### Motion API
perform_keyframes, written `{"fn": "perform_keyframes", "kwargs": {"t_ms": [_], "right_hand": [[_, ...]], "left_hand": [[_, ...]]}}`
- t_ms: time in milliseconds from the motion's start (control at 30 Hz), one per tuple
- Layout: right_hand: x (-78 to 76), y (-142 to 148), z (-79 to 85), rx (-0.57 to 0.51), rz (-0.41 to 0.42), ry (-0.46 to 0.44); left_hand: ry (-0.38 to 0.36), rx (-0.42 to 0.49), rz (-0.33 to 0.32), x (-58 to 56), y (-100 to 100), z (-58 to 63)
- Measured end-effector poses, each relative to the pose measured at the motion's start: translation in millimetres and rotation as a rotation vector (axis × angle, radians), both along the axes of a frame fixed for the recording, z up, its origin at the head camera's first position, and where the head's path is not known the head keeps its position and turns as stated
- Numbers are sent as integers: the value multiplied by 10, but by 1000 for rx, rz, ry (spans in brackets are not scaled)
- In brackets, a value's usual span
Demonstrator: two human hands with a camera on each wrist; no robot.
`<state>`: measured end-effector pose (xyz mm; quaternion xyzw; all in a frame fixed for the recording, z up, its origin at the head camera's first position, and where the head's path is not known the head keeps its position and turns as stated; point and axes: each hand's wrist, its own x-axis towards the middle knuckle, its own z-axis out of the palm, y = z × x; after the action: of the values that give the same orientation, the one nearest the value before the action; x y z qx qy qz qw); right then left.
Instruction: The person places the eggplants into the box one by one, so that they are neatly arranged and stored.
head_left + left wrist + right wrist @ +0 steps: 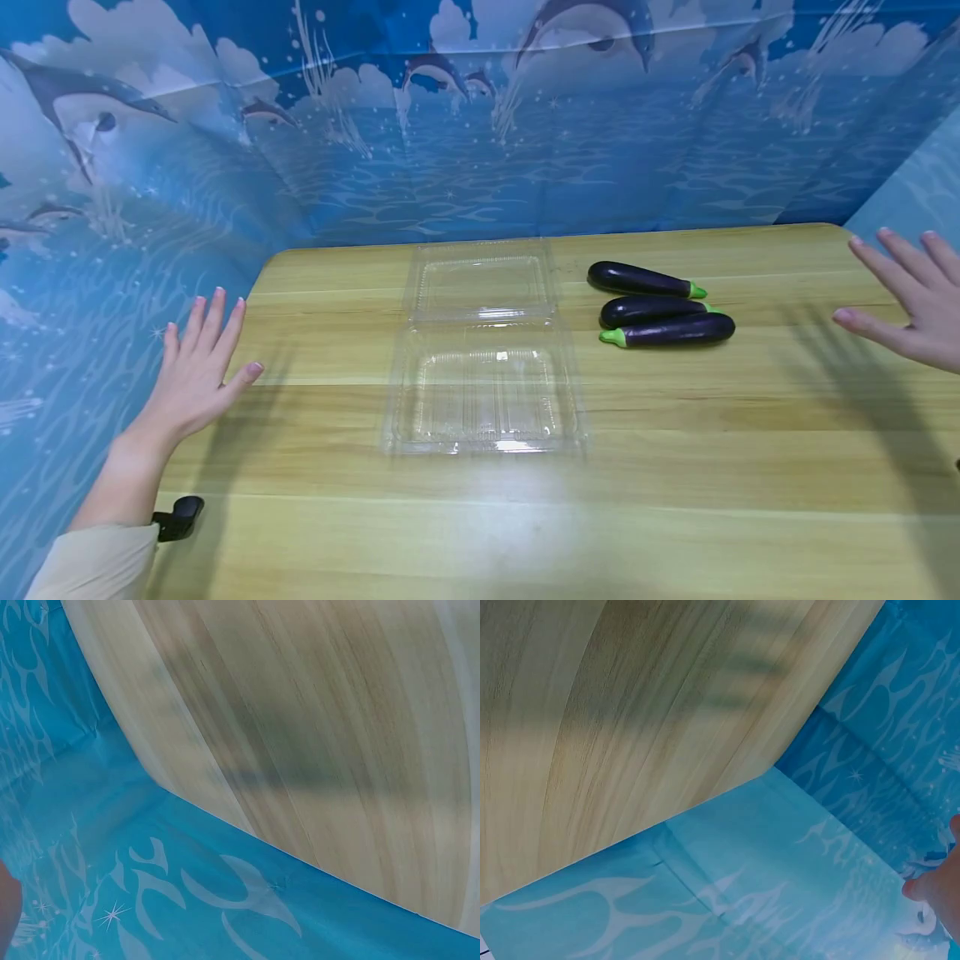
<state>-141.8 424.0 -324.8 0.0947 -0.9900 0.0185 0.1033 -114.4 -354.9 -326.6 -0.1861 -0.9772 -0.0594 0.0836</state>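
My left hand [197, 367] is held up over the left side of the table, fingers spread and straight, holding nothing. On the far right my right hand [915, 292] is raised too, its fingers spread and partly cut off by the frame edge. Between them lies a clear plastic clamshell box [483, 392], its lid [483, 279] laid back flat toward the far edge. Three dark purple eggplants rest to its right: a back one [637, 277], a middle one [645, 310] and a front one [682, 330] whose green stem points left. Neither hand touches them.
The wooden table [712, 467] has rounded far corners. Behind it hangs a blue curtain [480, 167] printed with dolphins, and similar cloth lines both sides. A black strap mount [178, 518] sits at the left wrist.
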Motion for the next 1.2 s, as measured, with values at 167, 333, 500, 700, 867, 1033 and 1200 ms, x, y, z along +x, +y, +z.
{"fn": "perform_keyframes", "kwargs": {"t_ms": [167, 333, 500, 700, 867, 1033, 1200], "right_hand": [[-2, -18, 13, -7, 12, -13], [-25, -52, 40, -29, 80, 10], [-62, -128, 59, -61, 108, 44], [-81, -261, 72, -203, 180, -28], [-90, -358, 3, -322, 245, -51], [-125, -472, -74, -428, 251, -122], [-174, -581, -140, -528, 227, -234]], "left_hand": [[1, 2, -2, -2, 11, 7], [5, 28, -19, -9, 42, 2], [6, 62, -39, -20, 107, -10], [-22, 182, -58, -47, 231, -23], [-30, 315, -80, -83, 404, -95], [-186, 543, -41, -99, 617, -209], [-433, 789, 1, -85, 820, -302]]}}
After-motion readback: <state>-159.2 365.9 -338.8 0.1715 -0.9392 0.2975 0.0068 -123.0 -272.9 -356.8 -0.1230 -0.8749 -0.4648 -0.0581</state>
